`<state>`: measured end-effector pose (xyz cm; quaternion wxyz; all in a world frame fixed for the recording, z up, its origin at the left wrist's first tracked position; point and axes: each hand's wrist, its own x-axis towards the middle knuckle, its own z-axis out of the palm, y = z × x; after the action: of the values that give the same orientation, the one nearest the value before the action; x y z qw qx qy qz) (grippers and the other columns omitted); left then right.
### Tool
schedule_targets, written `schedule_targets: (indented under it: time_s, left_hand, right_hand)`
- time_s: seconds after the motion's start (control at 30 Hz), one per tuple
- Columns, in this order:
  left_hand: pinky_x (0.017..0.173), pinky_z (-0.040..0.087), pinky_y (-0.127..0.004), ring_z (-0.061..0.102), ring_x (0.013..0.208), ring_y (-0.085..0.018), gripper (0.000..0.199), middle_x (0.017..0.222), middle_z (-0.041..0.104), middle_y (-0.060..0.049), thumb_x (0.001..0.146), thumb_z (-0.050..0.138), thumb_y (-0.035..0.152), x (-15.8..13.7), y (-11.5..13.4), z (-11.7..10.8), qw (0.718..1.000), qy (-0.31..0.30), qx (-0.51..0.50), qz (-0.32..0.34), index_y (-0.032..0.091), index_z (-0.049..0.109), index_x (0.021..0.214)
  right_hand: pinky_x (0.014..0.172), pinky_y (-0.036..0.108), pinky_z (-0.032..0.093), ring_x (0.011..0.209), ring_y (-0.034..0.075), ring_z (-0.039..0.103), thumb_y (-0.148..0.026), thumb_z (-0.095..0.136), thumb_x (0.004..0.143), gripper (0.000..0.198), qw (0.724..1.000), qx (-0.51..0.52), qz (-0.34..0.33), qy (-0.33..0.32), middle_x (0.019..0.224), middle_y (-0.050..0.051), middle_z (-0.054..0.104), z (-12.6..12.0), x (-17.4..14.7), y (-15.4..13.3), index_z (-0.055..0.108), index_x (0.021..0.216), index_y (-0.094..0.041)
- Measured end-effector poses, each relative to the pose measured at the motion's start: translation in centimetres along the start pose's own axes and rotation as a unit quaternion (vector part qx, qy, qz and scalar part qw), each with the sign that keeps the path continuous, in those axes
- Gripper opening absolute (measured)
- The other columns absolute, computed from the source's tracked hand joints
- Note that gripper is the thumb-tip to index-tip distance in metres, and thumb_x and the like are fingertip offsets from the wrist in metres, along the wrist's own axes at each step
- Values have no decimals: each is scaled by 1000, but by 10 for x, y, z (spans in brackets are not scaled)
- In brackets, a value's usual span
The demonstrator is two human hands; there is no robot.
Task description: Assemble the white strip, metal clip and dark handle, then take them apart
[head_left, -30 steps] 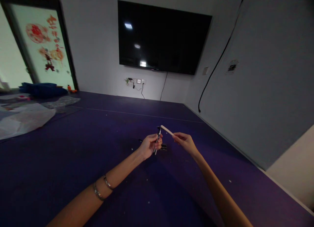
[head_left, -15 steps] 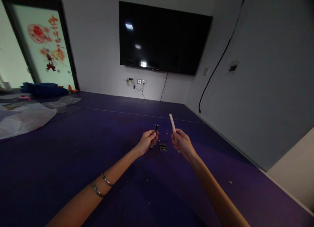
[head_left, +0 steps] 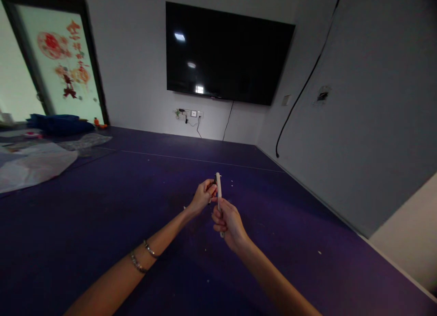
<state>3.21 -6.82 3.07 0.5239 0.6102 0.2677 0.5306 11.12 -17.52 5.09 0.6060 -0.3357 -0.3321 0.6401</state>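
Observation:
My left hand (head_left: 202, 196) is closed around the dark handle of what looks like a razor (head_left: 215, 181). Its small T-shaped head is mostly covered by a smooth off-white stick (head_left: 219, 186). That stick stands nearly upright in my right hand (head_left: 232, 222), fingers wrapped round its lower part and its bottom end poking out below them. The two hands are close together over the purple surface (head_left: 164, 247). Whether the stick touches the razor, I cannot tell. The small dark item on the surface is now hidden behind my right hand.
Crumpled plastic sheeting (head_left: 41, 163) and a blue cloth bundle (head_left: 59, 124) lie at the left. A television (head_left: 228, 52) hangs on the wall ahead. A black cable (head_left: 300, 90) dangles on the right wall. Small white bits (head_left: 232, 184) dot the surface.
My right hand has moved left and nearer to me with the stick, bringing it in front of the razor. The left hand has stayed almost in place.

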Motion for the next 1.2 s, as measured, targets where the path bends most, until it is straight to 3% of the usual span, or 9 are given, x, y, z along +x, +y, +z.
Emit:
schedule_targets:
  time_s: [0.33, 0.47, 0.73, 0.9, 1.07, 1.2]
  left_hand:
    - [46, 33, -18, 42, 48, -6, 22, 60, 50, 3, 71, 57, 27, -4, 5, 3, 1000, 3, -2, -16, 12, 58, 87]
    - [44, 31, -17, 42, 48, -6, 23, 60, 51, 2, 68, 60, 30, -4, 4, 3, 999, 28, -15, -20, 12, 59, 83]
    - [45, 31, -17, 42, 49, -6, 26, 62, 52, 1, 69, 60, 30, -4, 3, 4, 999, 3, -33, -16, 11, 59, 85]
    - [41, 26, -17, 38, 44, -5, 22, 56, 48, 4, 69, 59, 29, -6, 3, 6, 999, 15, -20, -29, 12, 59, 81]
    - [48, 34, -18, 45, 52, -7, 22, 61, 53, 1, 67, 62, 29, -9, 6, 8, 999, 16, -29, -24, 12, 60, 80]
    - [46, 31, -18, 40, 47, -6, 23, 56, 49, 3, 67, 62, 31, -8, 3, 7, 999, 19, -37, -27, 12, 59, 78]
  right_hand:
    - [35, 14, 6, 37, 1, 17, -39, 62, 69, 27, 999, 44, -16, 7, 48, -10, 33, 8, 0, 4, 49, 78, -18]
    - [35, 14, 4, 37, 2, 16, -40, 62, 68, 28, 999, 49, 15, 20, 47, -11, 31, 13, -10, 11, 50, 82, -19]
    - [35, 15, 3, 37, 1, 15, -34, 60, 71, 22, 998, 68, -6, 18, 47, -10, 30, 19, -6, -4, 46, 75, -19]
    - [35, 15, 2, 36, 2, 13, -38, 60, 71, 24, 997, 66, 24, 33, 46, -11, 29, 21, -12, 3, 46, 78, -19]
    - [34, 16, 4, 37, 1, 13, -34, 60, 71, 21, 997, 79, -19, 18, 47, -11, 29, 20, -7, -3, 46, 75, -18]
    - [35, 15, 4, 36, 2, 13, -35, 59, 71, 21, 996, 72, -16, 43, 46, -11, 29, 18, -6, 3, 47, 77, -19]
